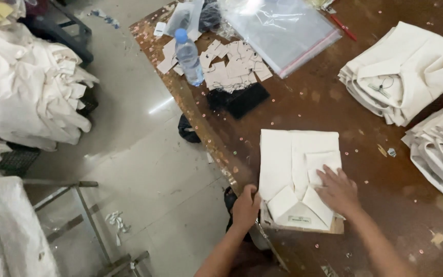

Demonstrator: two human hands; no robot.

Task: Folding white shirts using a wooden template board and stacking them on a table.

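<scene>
A folded cream shirt lies on a brown wooden table, collar end toward me, over a piece of cardboard whose edge shows under the collar. My left hand grips the shirt's near left corner at the table edge, fingers curled. My right hand presses flat on the right side of the shirt near the collar, fingers spread.
Stacks of folded cream shirts sit at the right. A water bottle, several paper tags, a black pouch and a clear zip bag lie at the far end. Piled cream garments stand on the left over the floor.
</scene>
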